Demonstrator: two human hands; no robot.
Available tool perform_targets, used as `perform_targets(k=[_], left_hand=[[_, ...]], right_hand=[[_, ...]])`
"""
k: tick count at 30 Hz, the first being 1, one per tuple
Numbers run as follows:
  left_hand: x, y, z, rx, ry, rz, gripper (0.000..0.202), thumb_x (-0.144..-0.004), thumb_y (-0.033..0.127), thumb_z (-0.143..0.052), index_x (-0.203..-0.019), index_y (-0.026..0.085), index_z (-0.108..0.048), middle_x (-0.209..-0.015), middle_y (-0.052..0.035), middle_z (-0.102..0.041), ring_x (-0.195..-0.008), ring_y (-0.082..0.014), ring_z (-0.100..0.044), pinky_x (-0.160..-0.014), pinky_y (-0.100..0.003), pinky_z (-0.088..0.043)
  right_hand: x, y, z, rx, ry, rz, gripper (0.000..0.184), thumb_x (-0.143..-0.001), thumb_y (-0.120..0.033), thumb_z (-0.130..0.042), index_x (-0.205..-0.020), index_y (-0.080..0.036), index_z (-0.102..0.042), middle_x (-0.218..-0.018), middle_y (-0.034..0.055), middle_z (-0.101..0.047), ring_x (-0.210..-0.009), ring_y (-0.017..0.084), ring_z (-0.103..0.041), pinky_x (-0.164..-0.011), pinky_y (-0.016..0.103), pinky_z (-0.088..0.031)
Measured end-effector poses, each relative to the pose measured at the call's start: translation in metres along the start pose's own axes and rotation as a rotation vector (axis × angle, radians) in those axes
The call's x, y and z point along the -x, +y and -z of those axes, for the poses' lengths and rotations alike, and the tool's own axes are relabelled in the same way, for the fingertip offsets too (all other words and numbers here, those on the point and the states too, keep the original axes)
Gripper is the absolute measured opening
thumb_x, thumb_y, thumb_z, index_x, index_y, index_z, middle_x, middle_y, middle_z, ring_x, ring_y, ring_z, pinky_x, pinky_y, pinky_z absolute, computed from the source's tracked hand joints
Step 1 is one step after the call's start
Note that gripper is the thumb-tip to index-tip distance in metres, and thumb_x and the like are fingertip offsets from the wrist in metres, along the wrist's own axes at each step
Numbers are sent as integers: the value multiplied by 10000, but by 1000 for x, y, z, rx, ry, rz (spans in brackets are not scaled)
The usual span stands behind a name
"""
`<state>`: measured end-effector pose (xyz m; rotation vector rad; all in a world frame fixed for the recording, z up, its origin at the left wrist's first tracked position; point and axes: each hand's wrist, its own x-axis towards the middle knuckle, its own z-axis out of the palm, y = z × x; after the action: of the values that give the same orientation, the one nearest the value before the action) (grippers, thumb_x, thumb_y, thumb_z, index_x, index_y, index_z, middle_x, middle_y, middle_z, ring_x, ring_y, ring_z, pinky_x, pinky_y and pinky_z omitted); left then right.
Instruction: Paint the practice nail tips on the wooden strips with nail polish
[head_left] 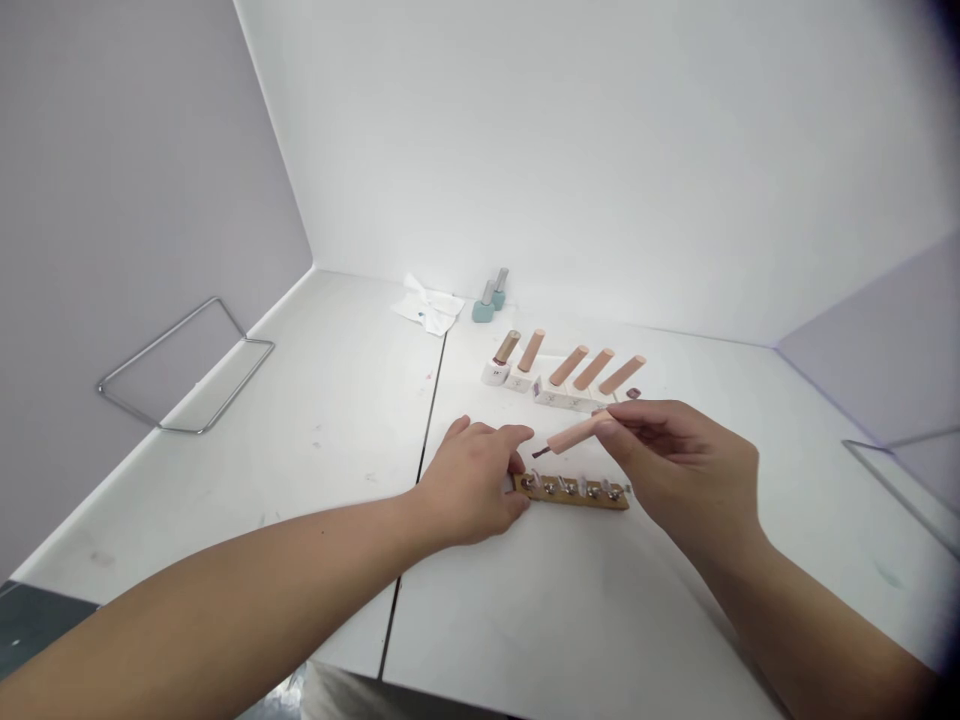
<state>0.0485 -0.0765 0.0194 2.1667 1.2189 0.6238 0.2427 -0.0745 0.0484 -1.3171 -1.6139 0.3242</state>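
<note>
Right hand (679,470) pinching a peach-handled polish brush (574,433), open left hand (472,482) touching a wooden clip strip (571,492), teal bottles' (484,311) labels unreadably small.

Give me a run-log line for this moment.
left hand: touching clip strip | right hand: holding polish brush | nearby: peach caps
</note>
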Motion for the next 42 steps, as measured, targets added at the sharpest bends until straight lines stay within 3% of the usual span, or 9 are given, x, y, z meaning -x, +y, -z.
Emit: perform_targets(k=[5, 11, 14, 18, 25, 31, 37, 42], left_hand=[[0, 2, 0, 2, -10, 16, 560, -722, 221, -639, -1250, 203, -454, -943, 13, -711, -1037, -245, -562, -1032, -455, -302], [0, 2, 1, -2, -8, 17, 567, -725, 222, -649, -1257, 197, -451, -963, 12, -707, -1046, -238, -561, -1050, -456, -282], [0, 3, 1, 0, -11, 19, 547, -726, 220, -652, -1240, 211, -462, -962, 11, -710, -1046, -242, -567, -1029, -445, -309], [1, 3, 1, -7, -6, 18, 548, -719, 221, -663, -1231, 213, -469, -971, 6, -709, -1039, -246, -572, -1024, -445, -315], [0, 0, 0, 9, -1, 20, 554, -721, 242, -663, -1241, 200, -477, -961, 10, -709, -1052, -251, -565, -972, -413, -377], [0, 0, 0, 22, -16, 38, 552, -715, 236, -651, -1240, 197, -486, -979, 7, -706, -1062, -267, -539, -967, -409, -383], [-1, -1, -1, 24, -13, 25, 525, -724, 241, -647, -1225, 204, -495, -964, 8, -705, -1051, -259, -550, -958, -403, -381], [-2, -2, -3, 13, 0, -4, 532, -718, 228, -654, -1222, 187, -491, -955, 7, -701, -1016, -247, -564, -959, -403, -378]], right_hand=[[7, 5, 4, -90, 9, 44, 101, -743, -263, -690, -831, -246, -644, -689, -4, -704, -653, 161, -645, -646, 345, -546], [12, -8, 5, -7, 19, 201, 84, -773, -218, -650, -826, -283, -641, -687, -30, -704, -614, 152, -633, -561, 324, -509], [14, -8, 7, 41, -6, 287, 183, -766, -172, -650, -878, -316, -644, -728, -35, -712, -626, 156, -639, -488, 307, -471], [16, 1, 9, 70, -42, 427, 364, -734, -111, -659, -996, -362, -636, -825, -44, -720, -675, 160, -669, -503, 297, -513], [19, 9, 13, 78, -83, 515, 453, -694, -85, -669, -1047, -368, -634, -880, -22, -717, -662, 178, -672, -444, 298, -506], [23, 7, 17, 53, -61, 460, 478, -678, -77, -685, -1043, -383, -642, -859, -16, -708, -686, 206, -674, -575, 381, -560], [28, 6, 14, 75, 48, 399, 425, -681, -115, -708, -1007, -382, -657, -895, -13, -712, -701, 224, -671, -618, 422, -558], [30, -1, 13, 64, 56, 348, 440, -689, -96, -705, -1013, -390, -660, -903, -19, -707, -727, 218, -668, -612, 411, -545]])
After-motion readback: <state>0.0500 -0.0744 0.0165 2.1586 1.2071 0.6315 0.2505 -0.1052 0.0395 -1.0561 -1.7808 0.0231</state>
